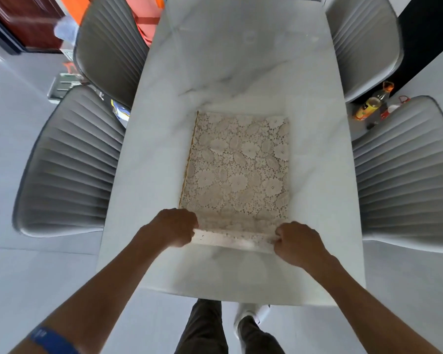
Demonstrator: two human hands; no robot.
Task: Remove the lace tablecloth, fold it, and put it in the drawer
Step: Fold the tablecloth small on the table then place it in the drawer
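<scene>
Now folding: left hand [175, 227] and right hand [298, 242] pinch the lace tablecloth [237, 169]'s near corners at lower centre; next, probably carry that edge up-frame.

Marble table [241, 60], grey ribbed chairs [69, 159]

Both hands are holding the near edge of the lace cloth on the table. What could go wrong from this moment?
1. The left hand and right hand pinch only the near corners of the lace tablecloth. If one lifts faster, the fold may come out crooked.
2. The marble table looks smooth, so the cloth may slide instead of folding over.
3. Lace is open and delicate; a hard pull may stretch it.
</scene>
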